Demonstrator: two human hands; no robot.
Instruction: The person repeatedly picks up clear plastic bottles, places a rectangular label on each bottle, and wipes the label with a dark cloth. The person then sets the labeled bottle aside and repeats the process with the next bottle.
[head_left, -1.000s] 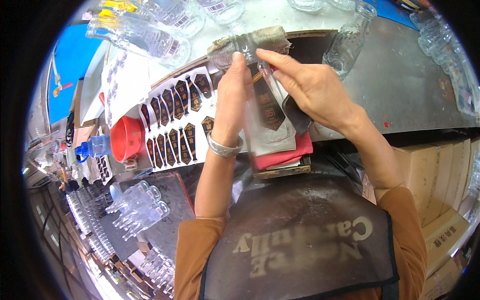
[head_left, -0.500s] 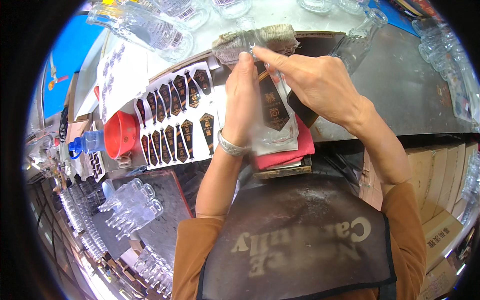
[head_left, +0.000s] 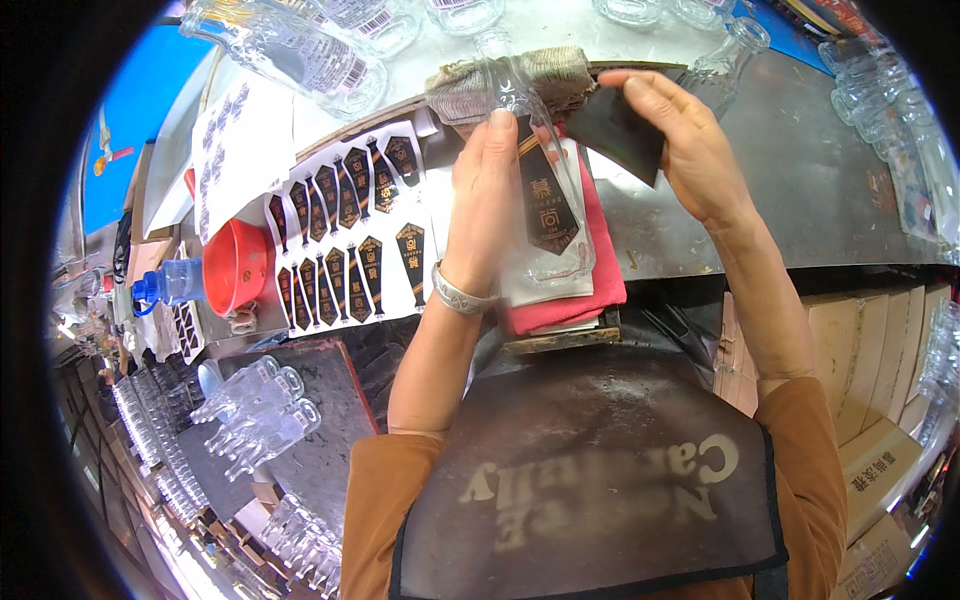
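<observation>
A clear glass bottle (head_left: 512, 90) lies before me, its neck on a rolled grey cloth (head_left: 455, 95) and its body over a folded pink cloth (head_left: 607, 265). On its upper face is a black tie-shaped label (head_left: 547, 195) with orange stripes. My left hand (head_left: 480, 190) is closed along the bottle's left side, thumb at the shoulder near the label's top; its other fingers are hidden. To the right of the bottle, my right hand (head_left: 695, 145) pinches a dark flat piece (head_left: 622, 130), held apart from the label.
Left of the bottle lies a sheet of black stickers (head_left: 345, 235). Beyond it are a red bowl (head_left: 238, 268) and a blue-capped plastic bottle (head_left: 180, 280). More glass bottles (head_left: 290, 60) lie along the far side, with another bottle (head_left: 725, 65) at right. Cardboard boxes (head_left: 850, 340) stand lower right.
My right hand has drawn back rightward from the bottle's shoulder and turned, bringing the dark flat piece into fuller view. My left hand and the bottle have hardly moved.
</observation>
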